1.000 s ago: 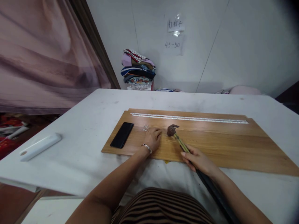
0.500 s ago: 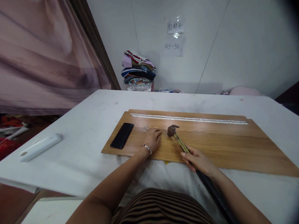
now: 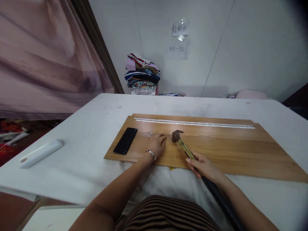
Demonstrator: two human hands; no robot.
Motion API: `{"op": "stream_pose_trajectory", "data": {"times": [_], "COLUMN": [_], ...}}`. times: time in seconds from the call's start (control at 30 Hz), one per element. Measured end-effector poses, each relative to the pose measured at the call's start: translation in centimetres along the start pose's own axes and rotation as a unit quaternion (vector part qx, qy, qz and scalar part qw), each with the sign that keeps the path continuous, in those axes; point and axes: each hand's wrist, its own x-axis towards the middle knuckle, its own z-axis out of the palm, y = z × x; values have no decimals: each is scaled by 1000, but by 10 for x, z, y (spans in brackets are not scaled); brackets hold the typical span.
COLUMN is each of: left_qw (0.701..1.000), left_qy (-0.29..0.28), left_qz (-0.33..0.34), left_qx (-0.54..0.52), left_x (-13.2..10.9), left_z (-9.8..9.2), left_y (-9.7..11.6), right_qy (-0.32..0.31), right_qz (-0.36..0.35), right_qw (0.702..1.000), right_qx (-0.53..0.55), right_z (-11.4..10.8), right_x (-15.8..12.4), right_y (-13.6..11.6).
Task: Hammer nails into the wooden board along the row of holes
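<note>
My right hand (image 3: 204, 165) is wrapped round the handle of a claw hammer (image 3: 184, 147). The hammer's rusty head (image 3: 176, 136) is low over the wooden board (image 3: 231, 149), its claw pointing right; I cannot tell whether it touches the wood. My left hand (image 3: 158, 143) lies on the board to the left of the hammer head, fingers bent loosely toward the right, with no object visible in it. Several loose nails (image 3: 149, 133) lie just beyond its left side. Small dark dots (image 3: 196, 146) run in a short row on the board, right of the hammer head.
A black phone (image 3: 125, 140) rests on the board's left end. Two white strips with markings (image 3: 192, 124) run along its far side. The board sits on a white-covered table (image 3: 84, 128), with a white handle-like object (image 3: 41, 153) at left. Folded clothes (image 3: 142, 75) are stacked behind.
The view has shifted very slightly. Both hands and the hammer keep nearly the same places; the nails and phone have not moved.
</note>
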Motion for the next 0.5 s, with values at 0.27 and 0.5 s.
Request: {"op": "stream_pose_trajectory", "data": {"times": [0.27,0.5], "left_qw": [1000,1000], "left_qy": [0,-1], "left_qz": [0,1], "left_qx": [2,2], "left_x": [0,0], "left_z": [1,1], "left_y": [0,0], "right_qy": [4,-2], "right_qz": [-4,-6], "right_qw": [1000,1000], "right_qx": [-2,-6], "right_z": [0,1], "right_x": [0,0], "right_y": [-1,-2]}}
